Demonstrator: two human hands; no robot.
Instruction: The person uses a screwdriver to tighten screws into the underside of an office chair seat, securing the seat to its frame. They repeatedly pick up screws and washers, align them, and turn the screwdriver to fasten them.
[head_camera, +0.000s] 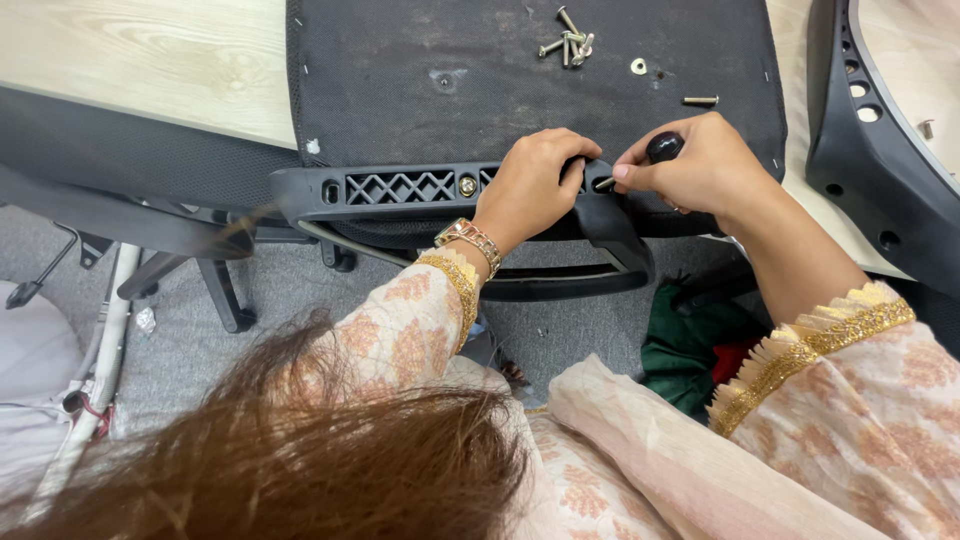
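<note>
An upturned black chair seat (420, 70) lies on a wooden table (140, 60). A black plastic armrest bracket (400, 187) with a lattice cut-out and one fitted bolt (467, 185) runs along the seat's near edge. My left hand (535, 185) presses down on this bracket, fingers curled over it. My right hand (700, 165) grips a screwdriver with a black handle (664, 147); its metal tip (604, 183) points at the bracket beside my left fingers. Several loose screws (568, 45), a washer (638, 66) and a single screw (700, 100) rest on the seat.
A black plastic chair part (880, 150) with holes lies at the right on the table. Another chair's black base and legs (200, 270) stand on grey carpet at the left. A green and red bag (700, 350) sits below. My hair fills the lower left.
</note>
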